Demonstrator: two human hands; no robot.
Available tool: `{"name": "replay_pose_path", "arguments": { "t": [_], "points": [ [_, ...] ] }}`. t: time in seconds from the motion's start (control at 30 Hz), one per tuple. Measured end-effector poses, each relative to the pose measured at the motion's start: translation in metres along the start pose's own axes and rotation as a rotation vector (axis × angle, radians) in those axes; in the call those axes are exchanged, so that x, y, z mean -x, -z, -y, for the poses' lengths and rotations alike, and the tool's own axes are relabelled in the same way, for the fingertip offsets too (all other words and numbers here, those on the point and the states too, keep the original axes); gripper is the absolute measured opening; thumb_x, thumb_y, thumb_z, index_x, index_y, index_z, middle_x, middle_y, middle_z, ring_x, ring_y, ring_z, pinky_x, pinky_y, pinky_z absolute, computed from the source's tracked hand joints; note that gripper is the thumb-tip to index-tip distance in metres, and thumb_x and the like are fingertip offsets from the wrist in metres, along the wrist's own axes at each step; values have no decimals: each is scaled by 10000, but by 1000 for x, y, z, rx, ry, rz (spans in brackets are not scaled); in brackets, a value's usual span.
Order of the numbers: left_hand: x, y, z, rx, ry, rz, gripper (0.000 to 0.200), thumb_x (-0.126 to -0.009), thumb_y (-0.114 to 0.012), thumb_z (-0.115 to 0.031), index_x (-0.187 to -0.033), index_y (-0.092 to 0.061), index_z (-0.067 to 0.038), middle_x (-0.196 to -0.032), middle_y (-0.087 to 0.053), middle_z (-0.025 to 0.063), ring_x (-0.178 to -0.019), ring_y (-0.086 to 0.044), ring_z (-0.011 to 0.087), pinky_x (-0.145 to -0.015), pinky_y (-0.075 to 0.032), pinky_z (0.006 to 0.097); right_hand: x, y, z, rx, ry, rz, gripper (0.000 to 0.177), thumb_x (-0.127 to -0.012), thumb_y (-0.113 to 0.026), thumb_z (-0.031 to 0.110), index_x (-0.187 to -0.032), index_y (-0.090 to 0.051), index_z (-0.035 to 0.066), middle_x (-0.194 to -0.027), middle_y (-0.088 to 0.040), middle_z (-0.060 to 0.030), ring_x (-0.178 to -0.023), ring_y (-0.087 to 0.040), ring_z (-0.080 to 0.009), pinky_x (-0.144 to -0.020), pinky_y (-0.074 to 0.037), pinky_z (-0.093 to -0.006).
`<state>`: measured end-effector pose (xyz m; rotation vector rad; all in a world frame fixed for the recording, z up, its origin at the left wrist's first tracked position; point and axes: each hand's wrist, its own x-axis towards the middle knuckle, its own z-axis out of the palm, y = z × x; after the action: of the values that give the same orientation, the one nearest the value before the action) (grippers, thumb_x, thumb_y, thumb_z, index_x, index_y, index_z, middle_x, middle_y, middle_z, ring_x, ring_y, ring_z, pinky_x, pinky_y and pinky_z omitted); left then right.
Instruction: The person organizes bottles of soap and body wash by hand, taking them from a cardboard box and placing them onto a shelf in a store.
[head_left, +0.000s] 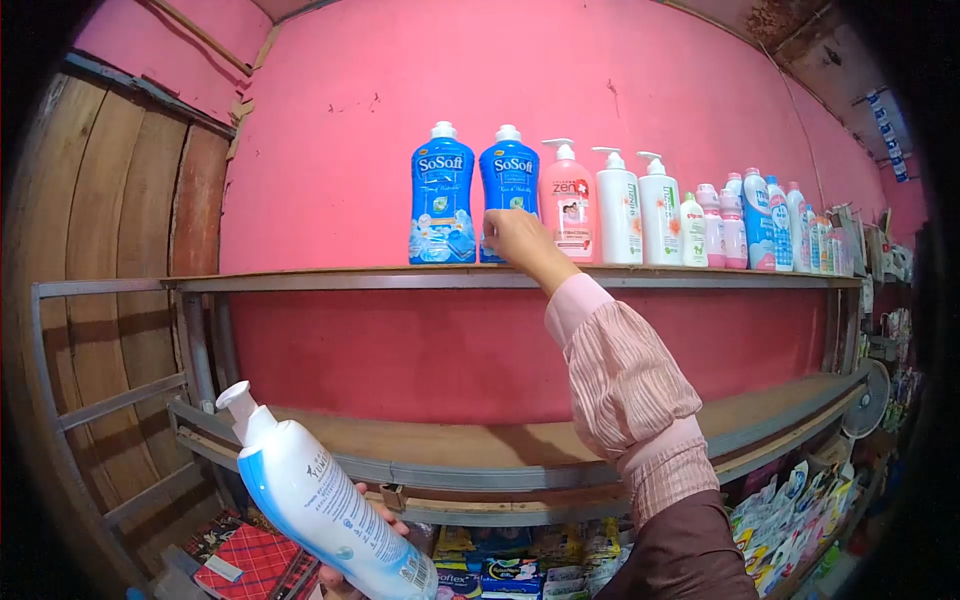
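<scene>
My left hand is wrapped round a white and blue pump bottle, tilted to the left at the lower left; the bottle hides much of that hand. My right hand reaches up to the top shelf, its fingers curled against the lower part of a blue SoSoft bottle. That bottle stands upright, and its base is partly hidden behind the hand. To its left stands a matching blue SoSoft bottle. Close on its right is a pink Zen pump bottle.
Two white pump bottles and several smaller bottles continue the row rightward along the top shelf. Below runs a lower shelf, with packaged goods underneath. A fan is at the right; wooden boards are at the left.
</scene>
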<state>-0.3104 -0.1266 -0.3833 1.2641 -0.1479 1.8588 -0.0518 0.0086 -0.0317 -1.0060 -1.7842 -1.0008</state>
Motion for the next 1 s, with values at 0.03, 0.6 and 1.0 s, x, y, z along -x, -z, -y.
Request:
{"name": "replay_pose_path", "arguments": {
  "t": [0.03,0.6,1.0],
  "points": [
    [-2,3,-1,6,-5,9,1219,-605,-657,-807,-1373,-289,66,-955,-595,178,-799,-645,277,-704,-565,371,0,1,0,-38,0,-9,115,-772,-697,136,-804,-651,36,-823,-675,-193,-820,-656,-369,-696,-502,-470],
    [-5,3,-14,46,-4,-8,1179,-607,-740,-720,-1350,-288,75,-989,-588,219,-843,-644,322,-737,-562,399,-40,-42,89,456,432,204,200,-840,-615,177,-1024,-692,180,-1373,-510,-20,-891,-681,-248,-710,-552,-384],
    [-6,10,-12,83,-13,-12,1188,-593,-771,-692,-1368,-285,66,-1006,-591,221,-863,-645,324,-745,-563,395,-40,-45,58,183,364,216,218,-868,-593,203,-1029,-725,138,-1269,-600,-36,-992,-650,-269,-814,-527,-393]
  ]
}}
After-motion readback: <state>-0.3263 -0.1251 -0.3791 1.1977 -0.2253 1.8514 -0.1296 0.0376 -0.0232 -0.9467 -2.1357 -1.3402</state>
